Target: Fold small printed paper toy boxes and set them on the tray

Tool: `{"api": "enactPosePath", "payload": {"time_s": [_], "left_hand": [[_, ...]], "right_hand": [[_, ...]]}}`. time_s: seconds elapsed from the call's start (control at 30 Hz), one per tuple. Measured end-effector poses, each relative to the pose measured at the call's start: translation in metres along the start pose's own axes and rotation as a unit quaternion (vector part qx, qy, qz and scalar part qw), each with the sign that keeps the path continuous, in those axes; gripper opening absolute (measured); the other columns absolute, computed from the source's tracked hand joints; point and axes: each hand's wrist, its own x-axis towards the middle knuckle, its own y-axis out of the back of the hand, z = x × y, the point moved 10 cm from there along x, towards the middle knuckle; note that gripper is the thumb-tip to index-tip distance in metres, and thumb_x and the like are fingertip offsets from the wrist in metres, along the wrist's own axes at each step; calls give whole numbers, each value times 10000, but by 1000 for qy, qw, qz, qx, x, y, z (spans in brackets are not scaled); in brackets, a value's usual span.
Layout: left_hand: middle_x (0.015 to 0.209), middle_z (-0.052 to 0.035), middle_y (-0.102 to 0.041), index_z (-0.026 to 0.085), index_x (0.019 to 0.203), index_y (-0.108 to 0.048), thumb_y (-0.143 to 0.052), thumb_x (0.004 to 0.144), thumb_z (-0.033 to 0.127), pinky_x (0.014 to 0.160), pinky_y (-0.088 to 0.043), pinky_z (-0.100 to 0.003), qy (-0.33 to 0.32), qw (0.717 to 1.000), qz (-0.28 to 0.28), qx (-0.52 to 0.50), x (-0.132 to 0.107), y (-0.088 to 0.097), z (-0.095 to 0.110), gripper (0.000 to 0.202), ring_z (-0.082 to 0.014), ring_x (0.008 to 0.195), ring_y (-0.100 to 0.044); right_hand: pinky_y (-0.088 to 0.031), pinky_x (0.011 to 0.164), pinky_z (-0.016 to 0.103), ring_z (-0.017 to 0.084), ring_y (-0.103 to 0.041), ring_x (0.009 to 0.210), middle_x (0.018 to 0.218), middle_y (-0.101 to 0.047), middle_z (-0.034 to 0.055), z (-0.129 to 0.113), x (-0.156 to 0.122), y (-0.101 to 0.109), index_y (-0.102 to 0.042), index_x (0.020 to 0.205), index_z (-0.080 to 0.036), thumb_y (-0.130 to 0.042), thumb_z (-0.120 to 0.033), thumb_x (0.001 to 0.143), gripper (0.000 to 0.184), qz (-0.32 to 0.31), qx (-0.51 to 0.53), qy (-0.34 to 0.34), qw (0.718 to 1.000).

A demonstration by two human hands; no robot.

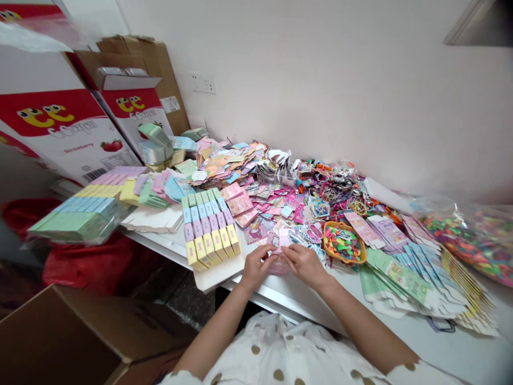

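My left hand [256, 267] and my right hand [305, 263] meet near the front edge of the white table [280, 294], fingers pinched together on a small pink paper packet [279, 263] between them. Just behind the packet lies a scatter of pink sticker cards [260, 206]. To the left of my left hand stands a block of small pastel boxes [208, 227] in rows of green, blue, purple and yellow. To the right of my right hand sits an orange basket [363, 251] full of bright small clips.
Flat pastel box blanks [404, 275] fan out at the right, beside a clear bag of coloured pieces [476, 238]. Stacked wrapped boxes [80, 214] overhang the table's left end. Red-and-white cartons [60, 128] rise behind; a brown cardboard box [60, 337] stands on the floor.
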Motion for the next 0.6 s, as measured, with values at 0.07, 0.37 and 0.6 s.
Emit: {"api": "enactPosePath", "payload": {"time_s": [0.07,0.37,0.6], "left_hand": [[930,-47,-660,189,1031,-640,-599,782,352,678,-464,-247,6,1000,-9,7,0,-2,-1,300,-112,672,-532],[989,-70,-659,193,1078,-641,-607,783,367,712,-467,-265,-11,999,-37,15,-1,-5,-2,344,-123,705,-552],[988,-76,-662,194,988,-668,-578,808,337,720,-477,-267,-23,999,-35,4,-3,-8,1,247,-142,783,-586]], "right_hand": [[-433,638,234,158,-597,725,809,-642,73,6,0,0,-665,1052,-242,-444,-285,905,269,4,16,-23,1000],[-437,626,230,166,-625,751,866,-673,81,5,2,-5,-628,1139,-243,-418,-295,920,308,-37,-4,6,999],[-505,734,322,224,-626,876,994,-653,141,-1,-9,-14,-490,1288,-157,-402,-305,927,400,-82,-2,44,996]]}}
